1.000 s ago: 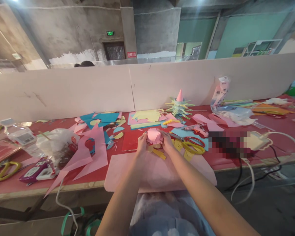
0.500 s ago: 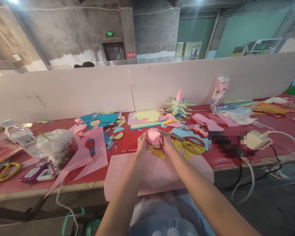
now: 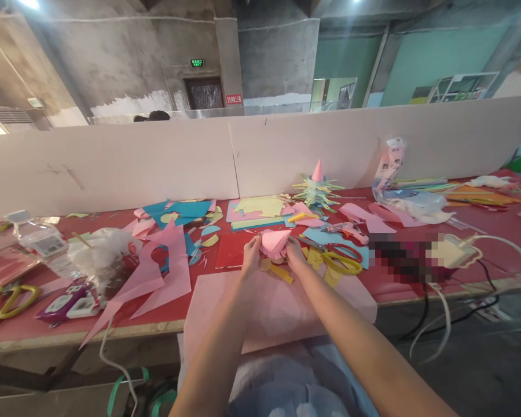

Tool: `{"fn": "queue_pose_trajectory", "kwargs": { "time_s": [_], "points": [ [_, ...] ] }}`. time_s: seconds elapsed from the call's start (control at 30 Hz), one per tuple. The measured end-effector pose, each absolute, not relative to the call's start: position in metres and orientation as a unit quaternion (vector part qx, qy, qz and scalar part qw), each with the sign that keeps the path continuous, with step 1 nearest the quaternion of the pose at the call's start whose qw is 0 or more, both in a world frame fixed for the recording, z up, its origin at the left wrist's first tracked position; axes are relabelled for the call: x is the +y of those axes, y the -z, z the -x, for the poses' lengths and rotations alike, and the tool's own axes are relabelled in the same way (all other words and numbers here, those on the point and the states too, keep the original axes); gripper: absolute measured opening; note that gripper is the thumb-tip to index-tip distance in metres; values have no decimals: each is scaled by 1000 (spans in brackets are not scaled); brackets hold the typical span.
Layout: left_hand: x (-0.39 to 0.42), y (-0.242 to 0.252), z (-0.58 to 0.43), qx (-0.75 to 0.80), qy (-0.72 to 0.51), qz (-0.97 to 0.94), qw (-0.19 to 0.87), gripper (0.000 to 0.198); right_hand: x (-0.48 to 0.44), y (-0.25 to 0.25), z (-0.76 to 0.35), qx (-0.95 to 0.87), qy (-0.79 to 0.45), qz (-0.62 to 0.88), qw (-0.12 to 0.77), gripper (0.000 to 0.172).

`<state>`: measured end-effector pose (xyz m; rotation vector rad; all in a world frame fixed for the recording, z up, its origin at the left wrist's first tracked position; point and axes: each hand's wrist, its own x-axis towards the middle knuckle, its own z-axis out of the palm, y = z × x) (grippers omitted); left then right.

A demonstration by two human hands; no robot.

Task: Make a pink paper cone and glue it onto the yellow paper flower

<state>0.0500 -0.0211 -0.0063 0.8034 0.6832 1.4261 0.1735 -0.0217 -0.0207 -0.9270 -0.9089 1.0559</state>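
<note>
Both my hands meet over the middle of the red table [image 3: 399, 286], pinching a small curled pink paper piece [image 3: 274, 241]. My left hand [image 3: 250, 256] grips its left edge and my right hand [image 3: 293, 253] grips its right edge, fingers closed on the paper. The piece is held just above a large pink sheet [image 3: 264, 307] that hangs over the table's front edge. Yellow paper strips [image 3: 280, 272] lie under my hands. Yellow-handled scissors [image 3: 339, 262] rest just right of my right hand.
Pink and blue paper offcuts [image 3: 169, 255] cover the left of the table. A paper tree with a pink cone [image 3: 316, 186] stands by the pale divider board [image 3: 156, 159]. A glue gun [image 3: 349, 230], a plastic bottle [image 3: 37, 240], another pair of scissors [image 3: 8, 298] and white cables [image 3: 473, 255] lie around.
The pink paper piece has turned in my fingers, from a rounded curl to a more pointed, cone-like shape. Both hands stay in the same spot.
</note>
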Motion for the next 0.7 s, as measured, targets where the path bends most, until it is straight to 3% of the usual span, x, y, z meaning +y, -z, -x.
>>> {"fn": "queue_pose_trajectory", "kwargs": {
  "time_s": [0.3,0.7],
  "points": [
    [-22,5,-48,341,-592,-329,652,51,-25,12,-172,-388,-473,388,689,27],
    [-20,4,-48,345,-592,-334,647,45,-27,9,-172,-371,-490,379,692,31]
  ]
}}
